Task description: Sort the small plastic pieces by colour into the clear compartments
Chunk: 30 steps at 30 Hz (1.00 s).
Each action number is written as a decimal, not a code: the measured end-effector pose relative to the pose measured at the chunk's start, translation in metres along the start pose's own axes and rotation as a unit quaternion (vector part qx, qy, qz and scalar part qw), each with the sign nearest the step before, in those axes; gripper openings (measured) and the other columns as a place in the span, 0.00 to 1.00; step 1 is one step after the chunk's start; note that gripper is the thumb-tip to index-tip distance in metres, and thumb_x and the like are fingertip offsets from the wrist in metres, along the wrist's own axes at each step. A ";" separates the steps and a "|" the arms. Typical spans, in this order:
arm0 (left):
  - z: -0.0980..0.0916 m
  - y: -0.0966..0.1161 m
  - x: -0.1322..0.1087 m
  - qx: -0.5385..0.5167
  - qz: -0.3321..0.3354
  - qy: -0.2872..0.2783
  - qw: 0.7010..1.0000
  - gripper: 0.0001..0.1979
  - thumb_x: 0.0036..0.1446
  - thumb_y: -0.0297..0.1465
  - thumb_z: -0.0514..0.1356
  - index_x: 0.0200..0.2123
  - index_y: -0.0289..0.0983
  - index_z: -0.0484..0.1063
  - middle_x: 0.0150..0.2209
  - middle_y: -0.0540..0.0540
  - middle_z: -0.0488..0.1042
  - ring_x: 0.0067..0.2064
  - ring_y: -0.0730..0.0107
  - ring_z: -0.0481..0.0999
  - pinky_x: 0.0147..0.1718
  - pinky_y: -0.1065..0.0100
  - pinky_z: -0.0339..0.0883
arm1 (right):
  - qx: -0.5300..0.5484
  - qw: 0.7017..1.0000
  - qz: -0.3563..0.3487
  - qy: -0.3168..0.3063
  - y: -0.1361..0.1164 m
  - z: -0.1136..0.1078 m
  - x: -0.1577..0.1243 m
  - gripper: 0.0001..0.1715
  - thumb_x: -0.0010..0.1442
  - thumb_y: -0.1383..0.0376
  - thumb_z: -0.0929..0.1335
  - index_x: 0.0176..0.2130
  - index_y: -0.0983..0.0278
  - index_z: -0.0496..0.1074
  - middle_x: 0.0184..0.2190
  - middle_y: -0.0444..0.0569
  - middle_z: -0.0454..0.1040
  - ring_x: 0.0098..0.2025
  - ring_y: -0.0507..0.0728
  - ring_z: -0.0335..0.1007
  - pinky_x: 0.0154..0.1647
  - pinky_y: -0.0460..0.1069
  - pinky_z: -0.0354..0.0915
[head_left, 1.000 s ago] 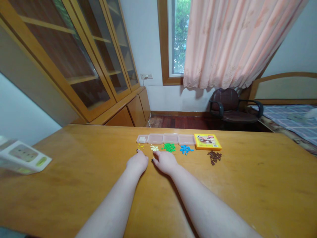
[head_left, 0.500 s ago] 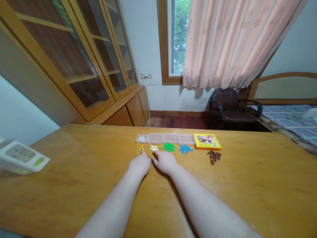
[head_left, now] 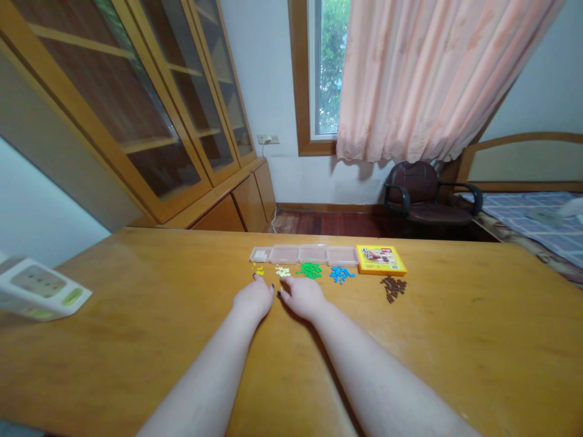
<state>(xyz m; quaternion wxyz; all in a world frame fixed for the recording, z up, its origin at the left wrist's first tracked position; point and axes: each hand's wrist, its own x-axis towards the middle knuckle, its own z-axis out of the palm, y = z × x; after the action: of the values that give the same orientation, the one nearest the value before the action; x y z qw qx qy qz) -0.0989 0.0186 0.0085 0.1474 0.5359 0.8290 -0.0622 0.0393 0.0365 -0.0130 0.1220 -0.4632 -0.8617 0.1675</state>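
My left hand (head_left: 251, 300) and my right hand (head_left: 303, 298) rest side by side on the wooden table (head_left: 136, 315), fingers curled and fingertips almost touching. What they pinch, if anything, is too small to make out. Just beyond my left fingertips lie a few yellow pieces (head_left: 258, 271). Further right sit small heaps of pale cream pieces (head_left: 283, 272), green pieces (head_left: 310, 270), blue pieces (head_left: 340, 274) and brown pieces (head_left: 394, 287). Behind the heaps stands a row of clear plastic compartment boxes (head_left: 304, 254), with a yellow box (head_left: 381, 260) at its right end.
A white and green carton (head_left: 39, 290) lies at the table's left edge. Beyond the table are glass-fronted wooden cabinets (head_left: 150, 109), a window with a pink curtain (head_left: 423, 73), a dark office chair (head_left: 423, 194) and a bed (head_left: 532, 218).
My left hand reached forward to the yellow pieces half a second ago, then drew back a little beside the right. The right hand has barely moved.
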 end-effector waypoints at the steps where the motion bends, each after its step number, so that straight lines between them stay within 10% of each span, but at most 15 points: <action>1: -0.001 -0.001 0.001 0.001 -0.009 0.004 1.000 0.28 0.59 0.36 0.47 0.58 0.23 0.55 0.49 0.26 0.71 0.50 0.49 0.73 0.46 0.56 0.65 | 0.000 1.000 0.002 -0.002 0.000 0.000 0.000 0.22 0.60 0.56 0.61 0.51 0.59 0.69 0.42 0.51 0.77 0.43 0.59 0.72 0.42 0.50 0.63; 30: 0.007 -0.014 0.024 -0.025 0.049 0.075 0.996 0.28 0.58 0.31 0.45 0.62 0.37 0.54 0.49 0.35 0.73 0.48 0.55 0.75 0.43 0.60 0.67 | 0.004 1.000 0.015 -0.021 -0.003 -0.003 -0.001 0.22 0.60 0.56 0.61 0.51 0.59 0.68 0.43 0.52 0.76 0.45 0.59 0.72 0.43 0.50 0.63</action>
<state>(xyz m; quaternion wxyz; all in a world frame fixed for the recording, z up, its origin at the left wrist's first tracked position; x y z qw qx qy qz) -0.1191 0.0319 -0.0064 0.1005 0.5756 0.8115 0.0061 0.0388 0.0349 -0.0087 0.1037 -0.4716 -0.8565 0.1824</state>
